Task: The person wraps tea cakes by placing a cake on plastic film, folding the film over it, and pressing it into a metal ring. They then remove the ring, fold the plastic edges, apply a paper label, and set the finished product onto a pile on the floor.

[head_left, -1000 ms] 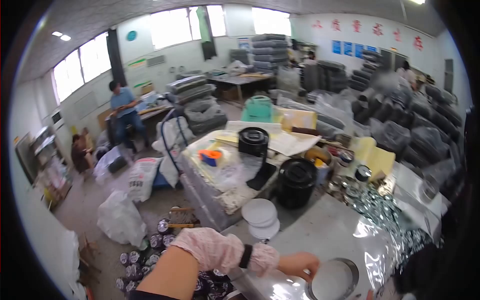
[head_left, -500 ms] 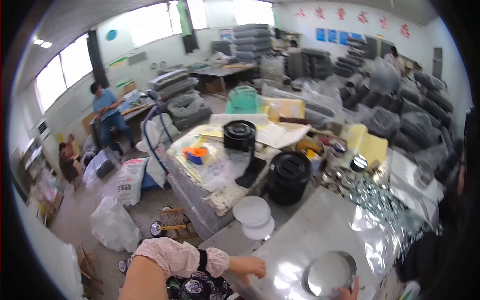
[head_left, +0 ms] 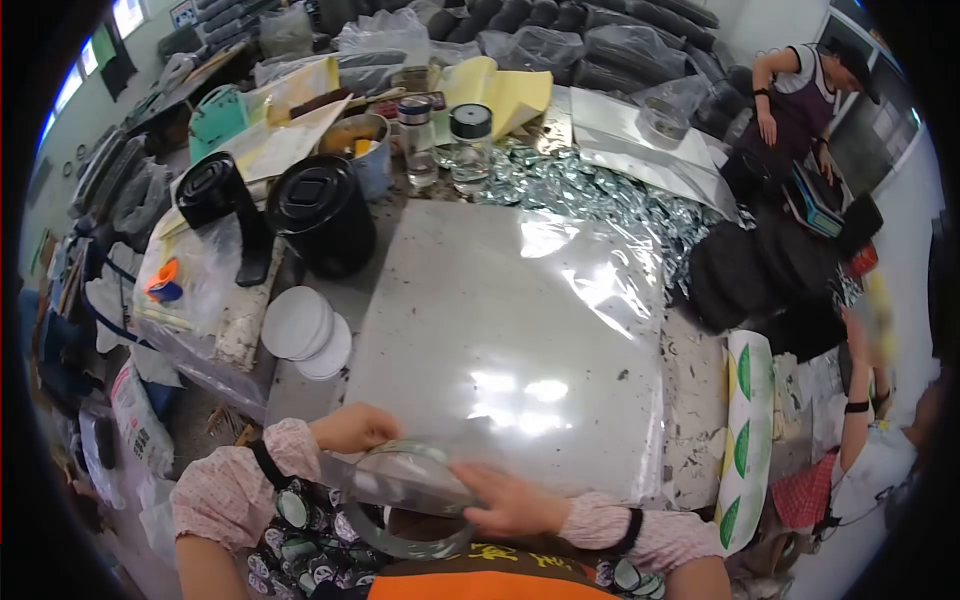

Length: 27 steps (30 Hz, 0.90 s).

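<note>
At the table's front edge a wide round ring [head_left: 410, 545], metallic or see-through, is tilted partly over the edge, just in front of my body. My right hand [head_left: 515, 500] has its fingers around the ring's right side. On the ring's far left is my left hand [head_left: 355, 428], fingers curled at or very near its upper rim; blur hides whether it grips anything. Beneath and beyond lies a shiny flat sheet [head_left: 480, 310] with dark specks. White round discs [head_left: 300, 325] are stacked loosely left of the sheet.
Black lidded canisters [head_left: 325, 220] stand at the back left. Glass jars [head_left: 470, 150] and crumpled silvery foil strips [head_left: 590, 190] lie behind the sheet. A green-and-white roll [head_left: 745, 440] is at the right. Two other people work on the right side; one has an arm [head_left: 858, 370] raised.
My view has swung right and down. The ring has come from the sheet's right front to the table edge between my hands. My right hand now reaches around it; my left has closed in.
</note>
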{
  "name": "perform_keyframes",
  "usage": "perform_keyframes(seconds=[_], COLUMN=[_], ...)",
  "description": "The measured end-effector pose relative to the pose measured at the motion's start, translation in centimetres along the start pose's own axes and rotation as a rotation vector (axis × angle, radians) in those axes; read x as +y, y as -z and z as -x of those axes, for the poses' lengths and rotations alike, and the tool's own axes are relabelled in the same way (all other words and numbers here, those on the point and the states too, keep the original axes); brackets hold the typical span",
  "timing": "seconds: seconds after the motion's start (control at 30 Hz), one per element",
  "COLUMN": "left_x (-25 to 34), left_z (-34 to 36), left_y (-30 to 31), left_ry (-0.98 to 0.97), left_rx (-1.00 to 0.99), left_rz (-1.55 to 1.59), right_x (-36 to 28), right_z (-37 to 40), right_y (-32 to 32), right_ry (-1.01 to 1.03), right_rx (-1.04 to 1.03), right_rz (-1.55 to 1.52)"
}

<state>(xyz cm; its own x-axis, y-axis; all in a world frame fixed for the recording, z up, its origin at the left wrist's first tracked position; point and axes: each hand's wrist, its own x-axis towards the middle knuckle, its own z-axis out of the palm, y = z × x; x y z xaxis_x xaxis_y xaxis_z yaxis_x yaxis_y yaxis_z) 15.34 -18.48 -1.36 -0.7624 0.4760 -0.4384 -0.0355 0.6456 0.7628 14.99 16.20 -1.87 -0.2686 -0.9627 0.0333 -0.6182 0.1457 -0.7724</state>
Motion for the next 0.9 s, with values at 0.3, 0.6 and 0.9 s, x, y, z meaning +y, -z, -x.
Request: perform_keyframes(seconds=[0.3, 0.6, 0.9], left_x=[3.6, -8.6, -8.2], left_z=[0.7, 0.8, -0.6], left_y=[-3.1, 6.0, 4.7], left_ry=[-0.206, 0.255, 0.269], left_rx=[0.437, 1.083, 1.246], left_rz=[-0.193, -0.461, -0.375], right_x=[8.1, -0.8, 30.2], right_z=[-0.2, 18.2, 26.5], right_y=[5.2, -1.7, 31.1], right_ry=[-0.405, -0.177, -1.232], right_rx=[0.676, 0.021, 1.671], right_rz=[0.219, -0.025, 0.393])
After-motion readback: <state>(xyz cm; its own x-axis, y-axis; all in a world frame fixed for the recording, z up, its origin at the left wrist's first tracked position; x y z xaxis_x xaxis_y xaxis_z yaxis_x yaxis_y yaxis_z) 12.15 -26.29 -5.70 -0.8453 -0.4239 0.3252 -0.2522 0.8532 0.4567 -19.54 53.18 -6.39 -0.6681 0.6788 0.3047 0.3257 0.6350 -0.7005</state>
